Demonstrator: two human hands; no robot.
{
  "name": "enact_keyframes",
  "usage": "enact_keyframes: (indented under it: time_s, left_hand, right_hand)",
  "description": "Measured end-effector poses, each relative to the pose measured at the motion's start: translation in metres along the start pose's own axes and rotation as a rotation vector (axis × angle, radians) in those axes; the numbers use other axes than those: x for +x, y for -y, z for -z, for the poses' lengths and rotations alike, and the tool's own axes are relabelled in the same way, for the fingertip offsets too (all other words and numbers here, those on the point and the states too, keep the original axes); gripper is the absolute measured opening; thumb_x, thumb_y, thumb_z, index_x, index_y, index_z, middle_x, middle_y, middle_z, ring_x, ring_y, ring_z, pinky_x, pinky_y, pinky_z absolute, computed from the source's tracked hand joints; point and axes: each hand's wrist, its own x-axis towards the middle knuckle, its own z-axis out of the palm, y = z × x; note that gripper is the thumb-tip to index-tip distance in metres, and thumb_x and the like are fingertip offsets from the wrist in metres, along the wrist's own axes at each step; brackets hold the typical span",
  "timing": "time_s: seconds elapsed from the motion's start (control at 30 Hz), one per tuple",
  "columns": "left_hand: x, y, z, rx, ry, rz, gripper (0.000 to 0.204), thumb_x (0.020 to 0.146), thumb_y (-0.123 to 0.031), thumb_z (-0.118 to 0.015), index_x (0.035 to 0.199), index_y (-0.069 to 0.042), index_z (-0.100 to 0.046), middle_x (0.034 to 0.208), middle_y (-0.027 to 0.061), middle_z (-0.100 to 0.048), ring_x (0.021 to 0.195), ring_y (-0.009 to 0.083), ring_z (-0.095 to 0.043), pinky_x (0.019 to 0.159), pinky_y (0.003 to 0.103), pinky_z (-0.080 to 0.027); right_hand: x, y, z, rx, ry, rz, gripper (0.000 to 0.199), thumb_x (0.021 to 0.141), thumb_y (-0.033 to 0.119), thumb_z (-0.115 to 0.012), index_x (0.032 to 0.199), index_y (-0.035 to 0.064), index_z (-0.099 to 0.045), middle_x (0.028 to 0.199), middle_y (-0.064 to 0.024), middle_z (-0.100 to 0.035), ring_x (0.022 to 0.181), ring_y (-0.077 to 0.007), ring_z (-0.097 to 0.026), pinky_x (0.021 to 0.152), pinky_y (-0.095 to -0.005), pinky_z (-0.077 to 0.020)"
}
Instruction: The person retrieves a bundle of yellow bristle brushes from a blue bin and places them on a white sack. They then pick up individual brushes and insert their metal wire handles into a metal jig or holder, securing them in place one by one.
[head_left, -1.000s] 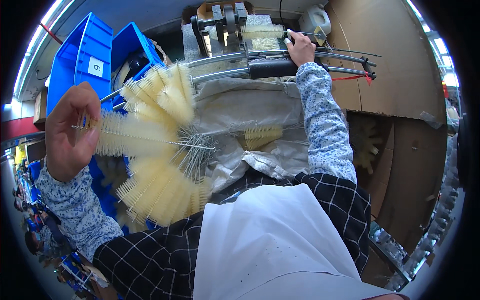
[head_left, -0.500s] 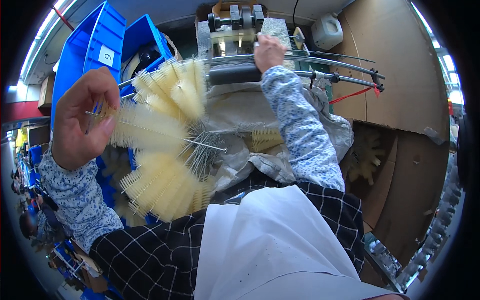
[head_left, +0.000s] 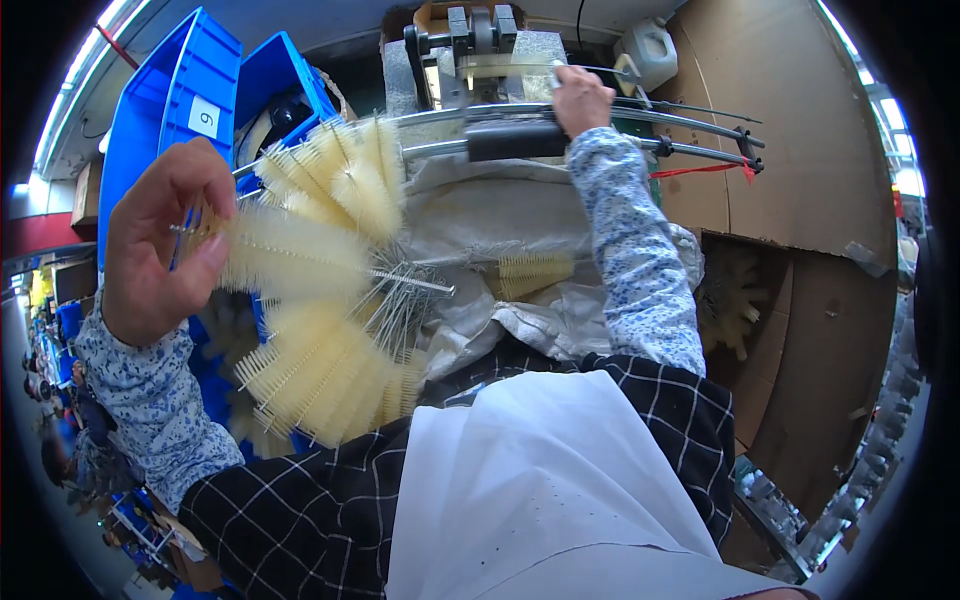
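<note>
Brushes (head_left: 330, 290) fill the left half of the head view: cream bottle brushes with twisted wire stems, fanned out from a knot of wires near the middle of the frame. I see my left hand (head_left: 160, 250) raised at the left, thumb and fingertips pinched on the bristle end of one brush that lies level, its wire stem running right toward the knot. The other brushes spread above and below it, some over the blue bins (head_left: 190, 90) behind, some down by my checked apron (head_left: 330, 500).

My right hand (head_left: 580, 98) is stretched out to the top of the frame at a grey machine (head_left: 480, 50). Its fingers are curled together at the machine's front, just above a black grip (head_left: 515, 140) on two curved metal rods (head_left: 690, 125); I cannot tell what, if anything, they pinch. One more brush (head_left: 530, 272) lies alone on the crumpled grey cloth (head_left: 500, 210) between my arms, just beside the right sleeve. A white jug (head_left: 652, 50) stands right of the machine, and brown cardboard (head_left: 800, 150) walls off the right side.
</note>
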Motion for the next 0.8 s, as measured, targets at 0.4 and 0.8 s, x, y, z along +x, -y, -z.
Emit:
enact_keyframes:
  time_s: [0.4, 0.8]
  left_hand:
    - [0.026, 0.014, -0.023, -0.180, 0.086, 0.011, 0.024, 0.074, -0.011, -0.053, 0.095, -0.007, -0.044, 0.091, 0.0016, -0.042, 0.087, 0.0109, -0.042, 0.080, 0.026, -0.034]
    - [0.065, 0.017, -0.091, -0.334, 0.085, -0.081, 0.018, 0.077, -0.007, -0.058, 0.089, -0.005, -0.044, 0.087, 0.0013, -0.046, 0.077, 0.0081, -0.051, 0.069, 0.023, -0.043]
  right_hand:
    - [0.042, -0.135, 0.017, 0.105, 0.250, 0.103, 0.024, 0.082, 0.023, -0.049, 0.104, 0.0176, -0.059, 0.099, -0.0114, -0.060, 0.091, -0.0295, -0.056, 0.080, -0.0376, -0.0431]
    - [-0.080, 0.024, 0.154, 1.143, 0.863, 0.341, 0.041, 0.082, 0.007, -0.053, 0.121, 0.0075, -0.043, 0.106, -0.0077, -0.055, 0.090, -0.0135, -0.053, 0.079, -0.0286, -0.0452]
